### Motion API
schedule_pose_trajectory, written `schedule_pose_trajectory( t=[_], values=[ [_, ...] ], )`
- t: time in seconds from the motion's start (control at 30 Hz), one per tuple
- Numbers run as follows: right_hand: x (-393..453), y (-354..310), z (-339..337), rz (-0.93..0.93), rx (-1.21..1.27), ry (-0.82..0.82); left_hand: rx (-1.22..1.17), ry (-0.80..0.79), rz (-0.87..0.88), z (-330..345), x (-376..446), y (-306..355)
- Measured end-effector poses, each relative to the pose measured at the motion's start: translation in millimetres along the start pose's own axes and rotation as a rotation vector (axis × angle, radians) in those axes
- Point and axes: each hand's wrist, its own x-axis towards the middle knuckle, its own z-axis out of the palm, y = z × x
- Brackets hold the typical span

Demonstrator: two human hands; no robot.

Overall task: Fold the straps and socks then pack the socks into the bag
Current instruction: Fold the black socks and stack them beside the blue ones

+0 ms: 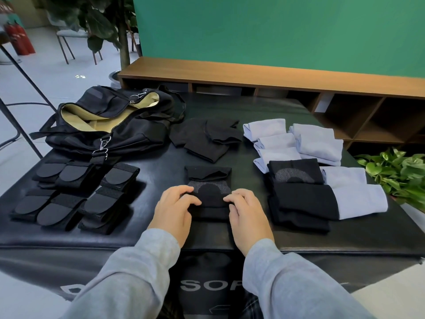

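A black sock (208,180) with a grey patch lies folded on the black table (161,176) in front of me. My left hand (174,208) and my right hand (247,215) sit at its two near sides, fingers curled onto the fabric and pinching its edges. An open black bag (128,132) with a beige lining lies at the far left. Several folded black straps (69,192) lie in rows at the left. More black socks (207,137) sit behind the sock I hold. Folded pale blue socks (299,139) and black socks (301,201) are stacked at the right.
A wooden shelf unit (276,77) runs behind the table under a green wall. A leafy plant (400,171) stands at the right edge. A chair (69,38) and a potted tree (124,42) stand at the back left. The table's front edge is close to my arms.
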Motion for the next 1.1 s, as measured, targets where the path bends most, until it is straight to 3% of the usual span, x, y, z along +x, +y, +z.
schedule_pose_trajectory(
  t=[0.2, 0.47, 0.77, 0.9, 1.1],
  values=[
    [-5, -4, -4, -0.096, -0.148, -0.117, 0.185, -0.168, 0.026, -4, -1, 11],
    [-2, -5, -5, -0.074, -0.148, -0.134, 0.133, -0.265, -0.066, -10, 3, 13],
    [-6, -2, -8, 0.042, -0.005, -0.037, -0.252, -0.078, -0.378, -15, 1, 16],
    [-10, 0, -4, 0.009, 0.001, 0.065, -0.392, -0.013, -0.476, -15, 3, 13],
    [-8, -3, -11, -0.056, 0.013, -0.055, -0.412, -0.013, -0.525, -16, 3, 14]
  ],
)
